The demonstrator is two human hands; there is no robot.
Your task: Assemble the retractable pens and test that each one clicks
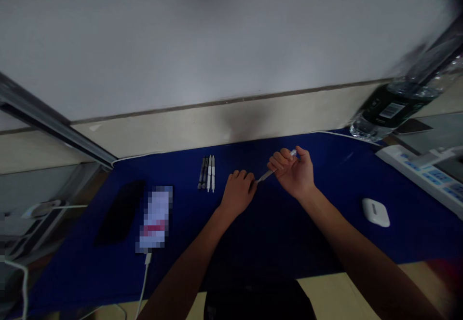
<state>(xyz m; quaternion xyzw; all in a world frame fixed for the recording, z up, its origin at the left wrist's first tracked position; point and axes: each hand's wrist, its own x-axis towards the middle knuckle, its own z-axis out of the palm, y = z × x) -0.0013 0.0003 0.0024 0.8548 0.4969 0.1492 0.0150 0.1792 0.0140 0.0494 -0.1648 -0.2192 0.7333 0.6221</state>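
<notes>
Above the blue tabletop, a slim white pen point(266, 175) slants between my two hands. My right hand point(291, 173) is closed around its upper part, palm turned up, and the white end sticks out by the thumb. At the lower end, my left hand point(238, 187) rests palm down with curled fingers, thumb and forefinger at the pen's tip. Just left of that hand, two white pens point(211, 173) and two dark pens point(203, 173) lie side by side in a row.
On the left lie a dark phone-like slab point(121, 211) and a lit phone point(155, 218) with a white cable point(143, 281). A white earbud case point(376, 212), a power strip point(423, 175) and a plastic bottle point(392, 105) are at the right. A wall point(224, 45) stands behind the blue table point(275, 243).
</notes>
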